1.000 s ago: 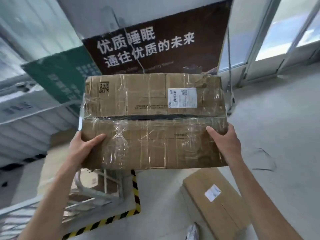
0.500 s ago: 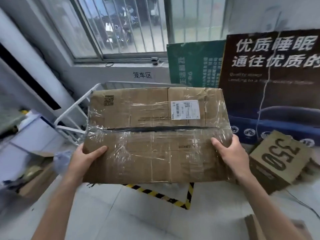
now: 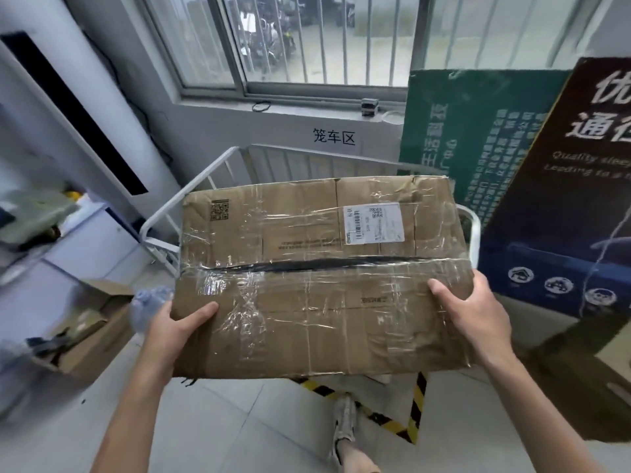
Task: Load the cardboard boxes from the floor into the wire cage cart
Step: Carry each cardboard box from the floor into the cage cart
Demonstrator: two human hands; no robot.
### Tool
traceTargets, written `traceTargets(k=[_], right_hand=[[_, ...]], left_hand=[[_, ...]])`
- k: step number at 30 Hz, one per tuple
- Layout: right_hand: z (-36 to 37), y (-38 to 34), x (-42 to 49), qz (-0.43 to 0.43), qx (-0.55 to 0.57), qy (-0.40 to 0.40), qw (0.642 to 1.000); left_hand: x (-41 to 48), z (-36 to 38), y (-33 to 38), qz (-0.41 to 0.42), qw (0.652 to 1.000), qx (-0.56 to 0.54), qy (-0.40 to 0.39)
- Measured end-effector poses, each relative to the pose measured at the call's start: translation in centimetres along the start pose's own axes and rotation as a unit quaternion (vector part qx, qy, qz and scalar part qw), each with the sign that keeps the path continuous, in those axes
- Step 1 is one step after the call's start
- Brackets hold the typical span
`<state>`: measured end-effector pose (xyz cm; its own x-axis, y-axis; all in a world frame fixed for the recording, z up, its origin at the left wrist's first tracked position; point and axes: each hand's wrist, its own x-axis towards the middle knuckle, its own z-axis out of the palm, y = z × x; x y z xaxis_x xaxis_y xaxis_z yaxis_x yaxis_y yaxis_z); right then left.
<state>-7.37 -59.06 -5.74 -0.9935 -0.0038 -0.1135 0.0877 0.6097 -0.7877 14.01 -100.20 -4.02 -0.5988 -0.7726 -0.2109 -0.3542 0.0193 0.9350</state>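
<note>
Two barred window panes are set in the far wall, with parked scooters seen blurred beyond them. Below the sill, black characters are printed on the white wall. A pale tiled floor is marked with a corner of yellow-and-black hazard tape. At the right, a dark printed board is leaned upright, and a green board is stood behind it. At the left, a white cabinet with a black strip is seen, and an opened carton is lying on the floor beneath it. The white wire cage cart is stood under the window. The cardboard box, wrapped in clear tape and bearing a white label, is held flat in the air in front of the cart's near rail. The left hand and right hand are clamped on its near corners, thumbs laid on top; each grip is closed on the box. A shoe is seen on the floor below.
</note>
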Motion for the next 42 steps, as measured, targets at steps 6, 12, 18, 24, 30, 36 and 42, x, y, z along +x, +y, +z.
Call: traceTargets(k=[6, 12, 18, 24, 30, 36, 42], right_hand=[[8.5, -6.1, 8.2, 0.012, 0.022, 0.004, 1.0], [17.2, -12.4, 14.2, 0.024, 0.068, -0.016, 0.997], [26.3, -16.3, 18.7, 0.088, 0.038, 0.001, 0.995], [35.0, -19.7, 24.1, 0.164, 0.016, 0.05, 0.985], [45.1, -22.2, 27.2, 0.245, -0.004, 0.069, 0.967], [54.5, -23.1, 27.1, 0.335, -0.01, 0.048, 0.941], [61.6, -20.8, 28.7, 0.373, -0.02, 0.008, 0.928]], left_hand=[[13.6, -0.7, 3.4, 0.01, 1.0, 0.021, -0.006], [25.5, -3.6, 6.8, 0.012, 0.999, 0.041, -0.001], [39.1, -5.3, 6.4, -0.042, 0.997, 0.058, -0.025], [56.0, -2.2, 5.2, -0.037, 0.988, 0.094, -0.113], [70.8, -0.8, 2.1, -0.075, 0.969, 0.137, -0.191], [80.8, -2.5, -2.4, -0.136, 0.944, 0.213, -0.212], [85.5, -2.0, -8.2, -0.172, 0.93, 0.254, -0.204]])
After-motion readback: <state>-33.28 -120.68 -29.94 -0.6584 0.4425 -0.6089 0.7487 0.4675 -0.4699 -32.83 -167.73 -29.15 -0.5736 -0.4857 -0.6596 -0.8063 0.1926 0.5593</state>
